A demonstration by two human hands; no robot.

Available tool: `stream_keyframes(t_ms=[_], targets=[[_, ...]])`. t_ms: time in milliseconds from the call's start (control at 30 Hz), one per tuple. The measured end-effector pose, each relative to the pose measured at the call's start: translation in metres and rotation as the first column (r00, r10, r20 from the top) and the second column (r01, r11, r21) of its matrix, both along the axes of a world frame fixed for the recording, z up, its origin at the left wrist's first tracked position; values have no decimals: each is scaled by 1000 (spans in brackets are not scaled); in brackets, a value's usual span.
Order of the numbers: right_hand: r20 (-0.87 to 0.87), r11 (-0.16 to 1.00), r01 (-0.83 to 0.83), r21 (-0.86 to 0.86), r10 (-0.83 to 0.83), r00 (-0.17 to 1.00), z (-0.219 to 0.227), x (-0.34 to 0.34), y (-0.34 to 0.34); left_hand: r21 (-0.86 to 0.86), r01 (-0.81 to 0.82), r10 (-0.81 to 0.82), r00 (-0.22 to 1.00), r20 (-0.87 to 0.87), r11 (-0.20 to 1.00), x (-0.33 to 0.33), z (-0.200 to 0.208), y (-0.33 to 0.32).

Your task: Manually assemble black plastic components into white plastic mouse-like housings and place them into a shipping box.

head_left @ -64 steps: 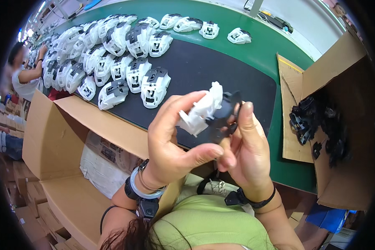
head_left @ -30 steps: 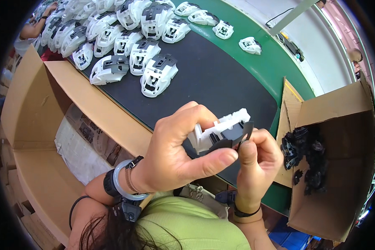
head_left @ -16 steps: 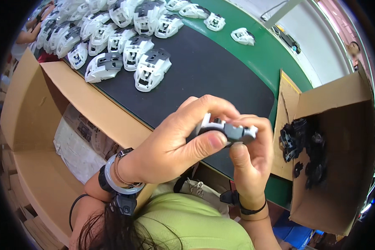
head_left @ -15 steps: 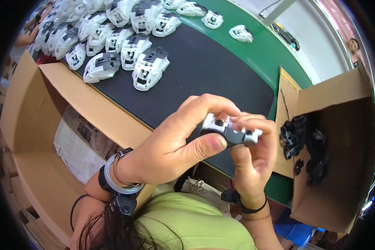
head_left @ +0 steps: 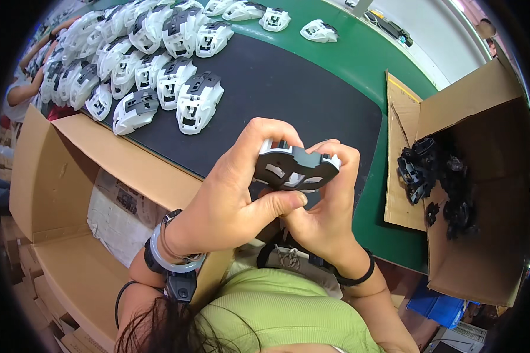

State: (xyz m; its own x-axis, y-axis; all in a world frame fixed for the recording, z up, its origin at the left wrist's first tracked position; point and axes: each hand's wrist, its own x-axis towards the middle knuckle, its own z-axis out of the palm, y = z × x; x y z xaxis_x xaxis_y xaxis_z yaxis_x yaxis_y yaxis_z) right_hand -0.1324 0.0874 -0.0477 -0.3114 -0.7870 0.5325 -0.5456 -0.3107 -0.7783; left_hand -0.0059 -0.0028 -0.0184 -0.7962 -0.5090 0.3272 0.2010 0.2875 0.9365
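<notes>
Both hands hold one dark grey and white plastic shell (head_left: 294, 169) in front of my body, above the near edge of the black mat (head_left: 300, 94). My left hand (head_left: 232, 185) grips its left end, thumb beneath and fingers curled over the top. Around the right end closes my right hand (head_left: 332, 215), its fingertips partly hidden behind the part. The shell's dark, curved side with several cutouts faces me, and white edges show along the top. Similar white and grey shells, the nearest one (head_left: 199, 103) included, lie in rows and a pile at the far left.
An open cardboard box (head_left: 135, 154) with white wrapping (head_left: 115, 215) inside stands at left. Another box (head_left: 488, 176) at right holds black plastic parts (head_left: 418, 176). A few shells (head_left: 319, 31) lie on the green table (head_left: 368, 67). Another person's arm (head_left: 26, 91) reaches in at far left.
The shell has turned so that its dark curved side faces me. My right hand has shifted left, closer to my left hand. The view has shifted slightly.
</notes>
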Motion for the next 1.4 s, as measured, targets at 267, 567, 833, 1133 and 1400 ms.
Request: stream_keyframes(t_ms=[267, 567, 833, 1133, 1400], targets=[[488, 954, -202, 220, 72, 870, 14, -1, -8, -31, 56, -47, 970, 240, 998, 2, 14, -10], [561, 1000, -5, 26, -10, 828, -13, 37, -19, 163, 196, -242, 903, 354, 967, 7, 10, -32], [256, 763, -26, 646, -185, 949, 15, -100, -89, 0, -333, 329, 933, 145, 943, 43, 13, -13], [-763, 483, 778, 402, -294, 576, -43, -292, -242, -451, -127, 464, 108, 879, 884, 239, 8, -83], [-543, 910, -119, 398, 338, 769, 61, -13, -44, -377, -428, 438, 50, 898, 822, 289, -285, -73]])
